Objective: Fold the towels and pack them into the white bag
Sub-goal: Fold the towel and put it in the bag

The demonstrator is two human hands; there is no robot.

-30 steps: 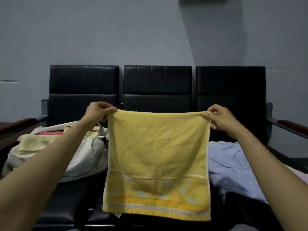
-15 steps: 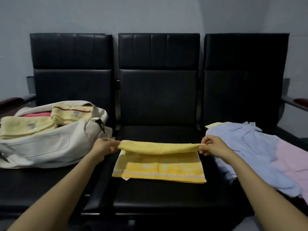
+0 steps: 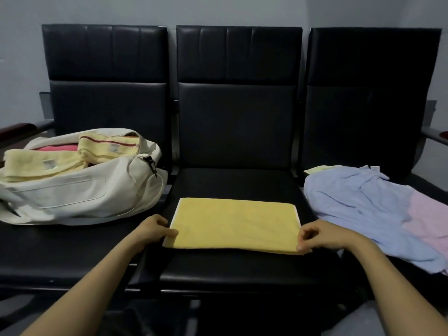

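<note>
A person folds a yellow towel [image 3: 235,224] on the middle seat [image 3: 237,270] of a black three-seat bench, the cloth lying flat and doubled over into a neat rectangle. The left hand [image 3: 155,230] pinches the towel's near left corner, thumb on top; the right hand [image 3: 320,235] pinches the near right corner with curled fingers. On the seat to the left the white bag [image 3: 72,192] lies open, already holding at least two pale folded towels [image 3: 43,163] and a red one [image 3: 58,148] beneath them. On the seat to the right a blue towel [image 3: 358,202] and a pink towel [image 3: 426,219] lie loose and unfolded, with a pale yellow edge [image 3: 317,169] showing from under the blue one. By the look of it the job is past its midpoint: several towels are packed, one is part-folded in hand and probably needs another fold to fit, and at least two, perhaps three, wait their turn before the bag is full.
</note>
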